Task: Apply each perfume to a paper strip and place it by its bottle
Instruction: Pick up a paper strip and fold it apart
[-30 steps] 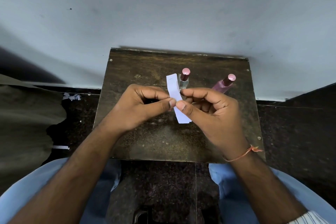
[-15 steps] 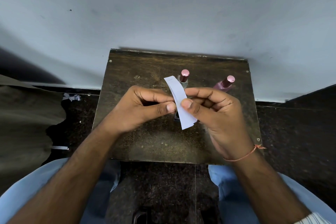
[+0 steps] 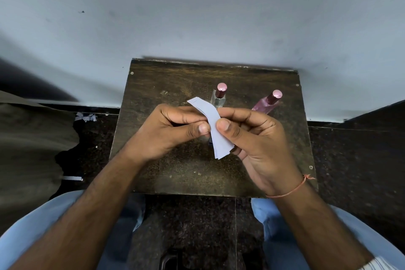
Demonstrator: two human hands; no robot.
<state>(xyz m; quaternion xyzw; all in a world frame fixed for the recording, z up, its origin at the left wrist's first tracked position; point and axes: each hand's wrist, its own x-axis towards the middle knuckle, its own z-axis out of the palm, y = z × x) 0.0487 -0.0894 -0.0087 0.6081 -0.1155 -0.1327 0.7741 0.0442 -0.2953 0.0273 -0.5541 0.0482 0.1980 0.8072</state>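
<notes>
Two bottles (image 3: 219,97), one pinched paper strip (image 3: 213,125)

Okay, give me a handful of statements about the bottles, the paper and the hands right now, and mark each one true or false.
1. Both hands pinch the paper strips between thumb and fingers. True.
2. Two perfume bottles stand on the small table. True: a clear bottle and a pink bottle.
3. The clear bottle's cap is off. False: both bottles carry their pink caps.
4. A paper strip already lies beside the pink bottle. False: none shows on the table.
5. The left hand wears a thread bracelet. False: it is on the right hand wrist.
</notes>
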